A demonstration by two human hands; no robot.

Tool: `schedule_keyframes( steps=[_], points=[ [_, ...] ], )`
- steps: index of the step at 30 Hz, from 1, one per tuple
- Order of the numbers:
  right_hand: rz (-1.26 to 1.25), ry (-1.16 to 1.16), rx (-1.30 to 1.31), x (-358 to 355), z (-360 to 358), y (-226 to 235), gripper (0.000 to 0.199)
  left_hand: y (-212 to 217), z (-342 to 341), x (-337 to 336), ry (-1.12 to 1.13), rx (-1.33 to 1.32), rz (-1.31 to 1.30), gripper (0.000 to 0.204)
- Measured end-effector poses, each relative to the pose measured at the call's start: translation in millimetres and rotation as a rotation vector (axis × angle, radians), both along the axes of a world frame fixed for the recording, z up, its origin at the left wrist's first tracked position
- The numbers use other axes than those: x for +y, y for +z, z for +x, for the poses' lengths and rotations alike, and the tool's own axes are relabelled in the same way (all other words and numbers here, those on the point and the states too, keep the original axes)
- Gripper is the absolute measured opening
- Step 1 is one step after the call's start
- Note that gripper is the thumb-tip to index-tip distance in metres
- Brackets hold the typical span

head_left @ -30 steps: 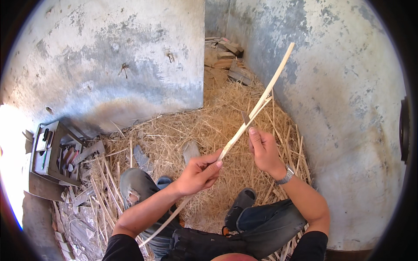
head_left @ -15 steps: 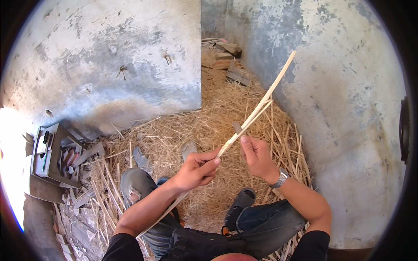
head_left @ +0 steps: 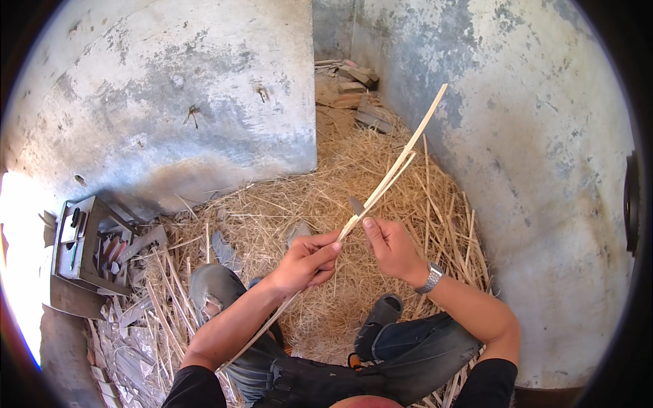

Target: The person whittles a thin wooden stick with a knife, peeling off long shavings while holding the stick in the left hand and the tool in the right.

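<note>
A long pale split strip of wood or bamboo runs slantwise across the middle, its far end up to the right. My left hand is closed on it, thumb pressed on top. The strip's near tail passes beneath my left forearm toward my thigh. My right hand, with a watch at the wrist, is closed on a knife whose handle is hidden in the fist. Its short grey blade crosses the strip just beyond my left fingers. A thinner sliver stands away from the strip past the blade.
Straw-like shavings cover the floor. A small wooden stand is at the left by the wall, with loose strips near it. Wood blocks lie at the back. Worn walls rise right and ahead.
My right hand and the blade have moved down the strip toward my left hand. The strip's far end has shifted slightly left and down. My left hand has barely moved.
</note>
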State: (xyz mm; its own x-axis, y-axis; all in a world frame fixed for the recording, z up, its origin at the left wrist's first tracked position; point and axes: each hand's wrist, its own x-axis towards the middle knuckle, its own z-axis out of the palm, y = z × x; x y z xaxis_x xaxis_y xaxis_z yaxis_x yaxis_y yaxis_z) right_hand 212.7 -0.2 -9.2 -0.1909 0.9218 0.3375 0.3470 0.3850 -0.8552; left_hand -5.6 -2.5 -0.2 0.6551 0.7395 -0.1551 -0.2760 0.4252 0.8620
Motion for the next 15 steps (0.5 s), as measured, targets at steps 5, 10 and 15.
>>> schedule_keyframes(
  steps=[5, 10, 15],
  points=[
    [-0.798, 0.292, 0.449, 2, 17, 12, 0.046, -2, -4, -3, -0.024, -0.101, -0.129, 0.034],
    [-1.188, 0.601, 0.886, 11, 25, 13, 0.048, -7, -9, 1, -0.068, -0.202, -0.271, 0.036],
    [-0.636, 0.161, 0.261, 17, 14, 13, 0.05, -2, -4, 4, 0.028, -0.124, -0.13, 0.034]
  ],
)
